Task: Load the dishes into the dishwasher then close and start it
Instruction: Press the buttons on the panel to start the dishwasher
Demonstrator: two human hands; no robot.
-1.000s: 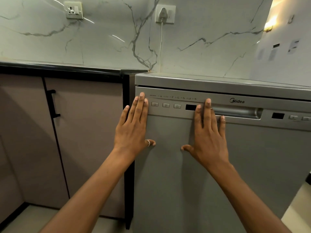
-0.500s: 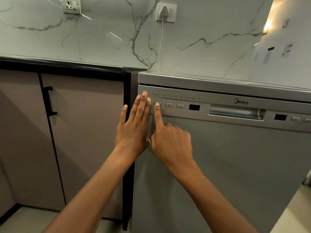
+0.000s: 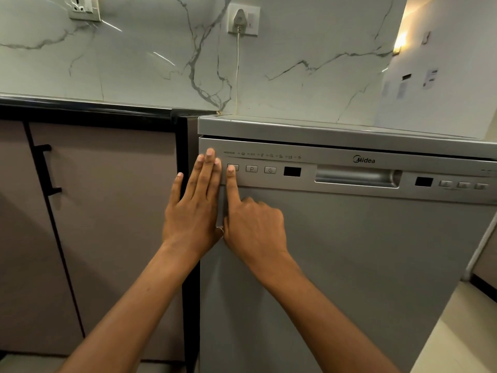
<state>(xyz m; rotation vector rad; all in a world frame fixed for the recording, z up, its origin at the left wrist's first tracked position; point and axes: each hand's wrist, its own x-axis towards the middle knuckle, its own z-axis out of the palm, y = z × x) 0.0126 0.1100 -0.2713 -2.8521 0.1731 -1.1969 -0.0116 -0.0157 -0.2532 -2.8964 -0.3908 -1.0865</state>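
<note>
white marble wall (image 3: 295, 63) with grey veins. empty socket (image 3: 83, 8) top left. second socket (image 3: 243, 21) holds white plug, thin cord (image 3: 237, 71) hanging straight down. black bench edge (image 3: 86, 110) under the marble. taupe cabinet door (image 3: 113, 211) below, black handle (image 3: 47, 169) at its left. pale floor (image 3: 462, 332) lower right. warm light (image 3: 400, 41) upper right.

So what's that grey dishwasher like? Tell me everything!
The dishwasher is a tall grey metal-looking box, door shut, beside a brown cupboard. Its top strip has small buttons, two dark displays, a recessed handle and a Midea logo. The left hand lies flat on it; the right hand presses the leftmost button with one finger.
</note>
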